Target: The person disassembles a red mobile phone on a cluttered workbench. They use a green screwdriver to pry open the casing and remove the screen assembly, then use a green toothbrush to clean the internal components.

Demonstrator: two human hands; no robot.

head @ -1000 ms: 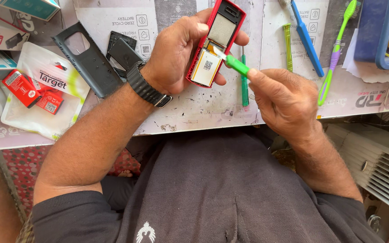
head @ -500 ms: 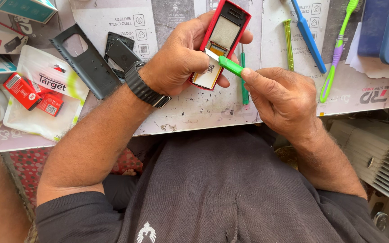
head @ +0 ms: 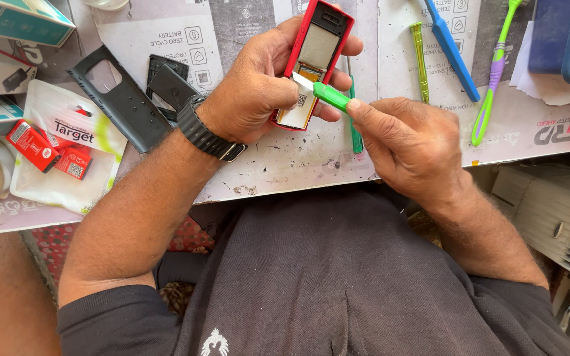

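Left hand (head: 258,92) grips the opened red-framed mobile phone (head: 313,62) above the table while right hand (head: 407,142) pinches a green-handled blade tool (head: 321,92) against its interior; slipping risks gouging the phone.

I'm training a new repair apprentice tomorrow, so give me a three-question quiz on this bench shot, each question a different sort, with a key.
1. True or false: the left hand holds the red phone with its back open.
2. Multiple choice: the right hand grips a) a blue toothbrush, b) a green-handled blade tool, c) a hammer.
3. Fill in: the black wristband sits on the ___ wrist.

Key: 1 true; 2 b; 3 left.
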